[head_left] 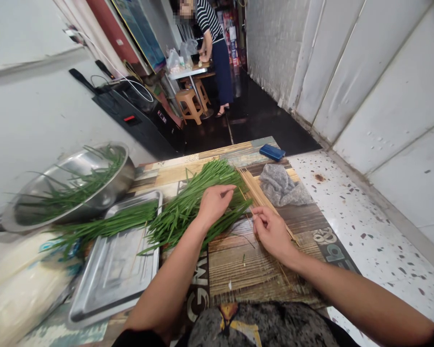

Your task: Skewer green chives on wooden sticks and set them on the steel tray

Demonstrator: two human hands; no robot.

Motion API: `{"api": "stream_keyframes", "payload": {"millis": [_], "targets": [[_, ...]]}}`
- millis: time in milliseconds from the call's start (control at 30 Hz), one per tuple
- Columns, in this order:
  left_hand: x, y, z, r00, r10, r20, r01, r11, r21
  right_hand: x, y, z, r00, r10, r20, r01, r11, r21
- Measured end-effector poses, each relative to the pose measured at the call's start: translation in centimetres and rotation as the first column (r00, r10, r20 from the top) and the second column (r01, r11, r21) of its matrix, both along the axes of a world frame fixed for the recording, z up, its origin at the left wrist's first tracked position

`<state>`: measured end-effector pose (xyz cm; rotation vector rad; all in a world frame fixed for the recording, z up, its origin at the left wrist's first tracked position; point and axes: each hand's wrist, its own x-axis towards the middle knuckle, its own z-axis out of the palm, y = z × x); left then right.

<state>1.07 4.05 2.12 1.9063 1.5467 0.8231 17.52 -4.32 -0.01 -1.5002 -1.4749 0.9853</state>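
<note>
A heap of long green garlic chives (181,207) lies on the wood-patterned table. My left hand (215,205) is over the heap with thumb and fingers pinched together; what is between the fingertips, if anything, is hidden. My right hand (273,231) is closed on a thin bamboo skewer (282,272), which slants from near my left fingertips down past my right wrist. Beside the chives, a bundle of bamboo skewers (255,185) lies partly behind my right hand. A metal tray (112,274) to the left holds more chives (133,214) with a skewer across them.
At far left stands a steel basin (119,173) with loose chives, and below it a plastic bag of pale contents (25,284). A crumpled grey cloth (282,185) and a blue box (272,152) lie on the right. Farther back, a person (217,53) works at a small table (188,73).
</note>
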Motion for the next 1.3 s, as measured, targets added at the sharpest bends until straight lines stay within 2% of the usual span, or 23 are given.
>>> {"api": "stream_keyframes", "payload": {"millis": [200,300,400,467,567,633,733,833,967,1100,1200,1300], "targets": [[-0.2,-0.1,0.4,0.995,-0.07,-0.071,0.072,0.997,0.02,0.1,0.0,0.1,1.0,0.017,-0.021,-0.017,1.0,0.001],[-0.4,-1.1,1.0,0.975,-0.178,-0.135,0.185,0.982,0.043,0.0,0.1,0.2,1.0,0.012,-0.02,-0.012,1.0,0.004],[-0.7,-2.8,1.5,0.929,-0.318,-0.189,0.337,0.938,0.077,0.0,-0.1,0.4,1.0,0.014,0.009,-0.014,1.0,0.023],[-1.2,-3.8,1.7,0.913,-0.341,-0.225,0.373,0.92,0.117,-0.1,-0.4,0.8,0.999,0.023,0.042,-0.025,0.998,0.058],[-2.5,-4.6,2.0,0.913,-0.283,-0.295,0.334,0.932,0.141,-0.1,-0.9,1.6,0.995,0.018,0.103,-0.032,0.99,0.138],[-3.7,-5.2,2.3,0.891,-0.277,-0.36,0.33,0.939,0.095,-0.1,-1.1,1.9,0.994,-0.005,0.107,-0.012,0.986,0.164],[-5.5,-6.9,3.0,0.841,-0.276,-0.466,0.299,0.954,-0.025,-0.1,-1.1,1.8,0.997,-0.006,0.075,-0.003,0.993,0.12],[-6.6,-8.8,3.9,0.779,-0.283,-0.559,0.262,0.958,-0.119,-0.4,-1.0,1.1,0.997,0.041,0.06,-0.044,0.998,0.04],[-6.3,-9.9,4.5,0.731,-0.347,-0.587,0.289,0.937,-0.195,-0.7,-1.0,0.5,0.996,0.067,0.059,-0.067,0.998,0.005],[-5.3,-11.3,4.9,0.696,-0.42,-0.582,0.352,0.906,-0.233,-0.4,-0.7,0.4,0.999,0.026,0.043,-0.027,1.0,0.01],[-5.6,-12.8,5.3,0.675,-0.378,-0.633,0.319,0.924,-0.212,-0.1,-0.4,0.3,1.0,-0.008,0.01,0.008,1.0,0.009],[-6.6,-13.0,5.8,0.651,-0.236,-0.721,0.176,0.971,-0.16,0.0,-0.1,-0.1,1.0,-0.027,-0.004,0.027,0.999,-0.018]]}}
